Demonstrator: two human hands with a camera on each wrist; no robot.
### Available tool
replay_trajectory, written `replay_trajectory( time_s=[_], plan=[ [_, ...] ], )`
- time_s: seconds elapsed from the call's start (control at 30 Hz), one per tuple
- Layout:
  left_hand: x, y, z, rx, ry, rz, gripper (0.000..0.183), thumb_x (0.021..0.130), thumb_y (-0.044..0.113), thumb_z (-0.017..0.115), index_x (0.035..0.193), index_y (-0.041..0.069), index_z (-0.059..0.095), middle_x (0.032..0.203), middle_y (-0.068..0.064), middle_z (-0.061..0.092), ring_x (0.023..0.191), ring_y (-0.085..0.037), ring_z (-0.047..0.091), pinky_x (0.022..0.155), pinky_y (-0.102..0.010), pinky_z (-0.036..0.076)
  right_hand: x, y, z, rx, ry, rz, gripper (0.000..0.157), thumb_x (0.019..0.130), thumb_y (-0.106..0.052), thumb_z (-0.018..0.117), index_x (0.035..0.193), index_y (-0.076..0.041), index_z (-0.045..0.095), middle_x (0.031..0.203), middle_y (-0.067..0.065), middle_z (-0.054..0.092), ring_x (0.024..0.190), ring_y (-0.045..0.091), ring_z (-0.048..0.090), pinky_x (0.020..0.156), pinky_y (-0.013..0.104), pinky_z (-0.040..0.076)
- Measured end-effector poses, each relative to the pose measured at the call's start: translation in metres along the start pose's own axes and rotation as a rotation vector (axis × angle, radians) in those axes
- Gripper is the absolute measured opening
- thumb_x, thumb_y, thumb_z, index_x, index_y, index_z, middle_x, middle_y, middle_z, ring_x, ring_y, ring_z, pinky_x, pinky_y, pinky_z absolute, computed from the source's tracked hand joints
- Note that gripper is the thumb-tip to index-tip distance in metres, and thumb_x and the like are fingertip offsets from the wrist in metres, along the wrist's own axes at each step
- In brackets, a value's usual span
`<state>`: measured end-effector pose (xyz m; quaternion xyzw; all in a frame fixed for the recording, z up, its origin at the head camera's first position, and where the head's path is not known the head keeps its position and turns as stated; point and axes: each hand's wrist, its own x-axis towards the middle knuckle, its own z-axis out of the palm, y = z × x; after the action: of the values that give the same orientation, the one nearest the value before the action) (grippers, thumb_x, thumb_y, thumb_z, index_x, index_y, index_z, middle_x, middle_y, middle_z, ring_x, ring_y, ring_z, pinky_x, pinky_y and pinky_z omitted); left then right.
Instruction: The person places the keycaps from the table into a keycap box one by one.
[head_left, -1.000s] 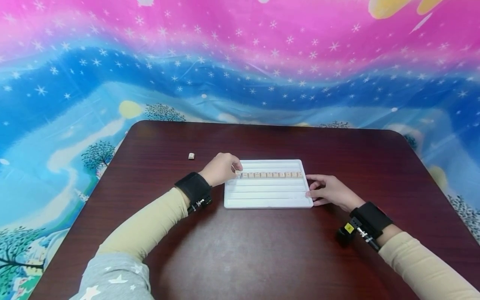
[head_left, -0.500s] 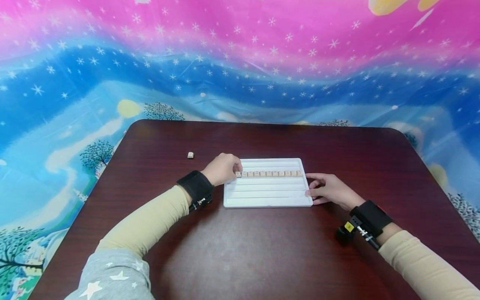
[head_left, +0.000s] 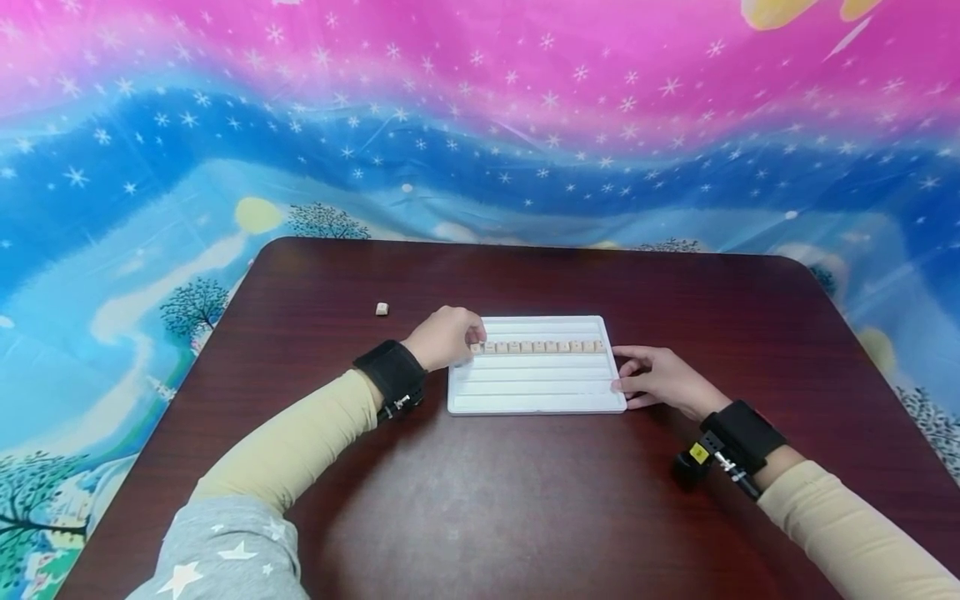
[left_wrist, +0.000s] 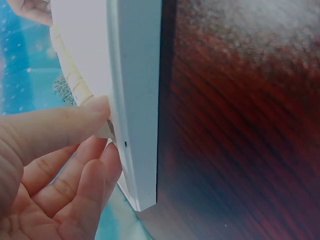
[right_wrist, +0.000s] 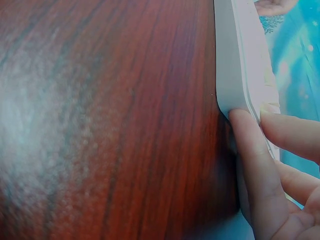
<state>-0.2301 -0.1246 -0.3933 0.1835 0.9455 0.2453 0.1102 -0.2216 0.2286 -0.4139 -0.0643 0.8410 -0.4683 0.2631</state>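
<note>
A white ridged tray lies on the table, with a row of beige keycaps set along one of its upper grooves. My left hand is at the tray's left edge, at the left end of that row. Between its thumb and fingertips it pinches a small keycap, mostly hidden by the fingers. My right hand grips the tray's right edge near the front corner, thumb and fingers on the rim. One loose keycap sits on the table to the left, beyond my left hand.
The dark wood tabletop extends around the tray, with rounded far corners. A painted curtain with snowflakes hangs behind it. Each wrist wears a black band with a small camera.
My left hand has shifted very slightly at the row's left end, still pinching the keycap. The right hand and the tray stay in place. The head view has tilted a little.
</note>
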Motion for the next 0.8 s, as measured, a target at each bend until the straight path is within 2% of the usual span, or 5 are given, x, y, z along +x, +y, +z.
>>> replay_trajectory(
  time_s=[0.43,0.8],
  plan=[
    [0.0033,0.0014,-0.0006,-0.014,-0.004,-0.034,0.026,0.082,-0.009,0.075,0.104,0.006,0.076,0.099,-0.006,0.072,0.094,-0.021,0.066,0.084,-0.035,0.053,0.0006,0.0011,-0.0010,0.004,-0.009,-0.008,0.073,0.095,-0.004,0.072,0.155,0.008,0.031,0.104,0.019,0.055,0.085,0.024,0.068,0.071,0.035,0.061],
    [0.0047,0.0023,0.0010,-0.008,0.002,-0.029,0.026,0.082,-0.007,0.075,0.103,0.007,0.075,0.098,-0.005,0.072,0.093,-0.020,0.065,0.084,-0.036,0.053,-0.0002,0.0006,-0.0012,0.006,-0.008,-0.007,0.073,0.095,-0.003,0.072,0.155,0.008,0.031,0.104,0.019,0.055,0.085,0.024,0.068,0.072,0.036,0.061]
  ],
)
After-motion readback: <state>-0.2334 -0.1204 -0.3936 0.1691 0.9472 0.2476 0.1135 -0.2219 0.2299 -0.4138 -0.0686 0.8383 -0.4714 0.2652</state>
